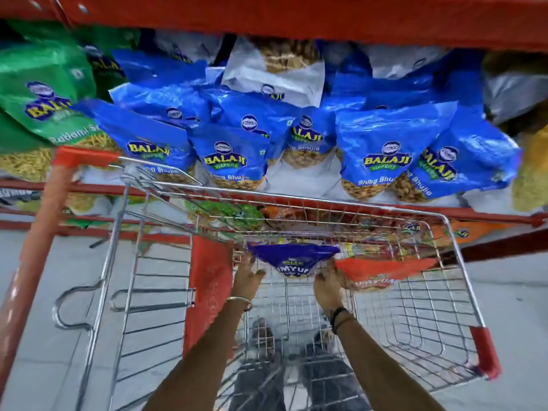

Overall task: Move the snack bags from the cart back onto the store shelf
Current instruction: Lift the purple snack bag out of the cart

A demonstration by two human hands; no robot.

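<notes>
Both my hands reach down into the wire cart (439, 295). A dark blue snack bag (293, 258) lies at the far end of the basket; my left hand (247, 275) grips its left edge and my right hand (327, 287) holds its right lower edge. Right beside it lies a red snack bag (382, 271), touching my right hand. More orange and red bags (367, 247) are piled behind them in the cart. The red store shelf (296, 200) directly ahead carries several blue Balaji bags (231, 155).
Green snack bags (41, 93) fill the shelf's left end, yellowish packs (530, 173) its right end. A red upper shelf beam (296, 19) hangs overhead. The cart's red handle (38, 241) runs along the left, with a red child-seat flap (207, 280). Lower shelves hold orange bags (462, 232).
</notes>
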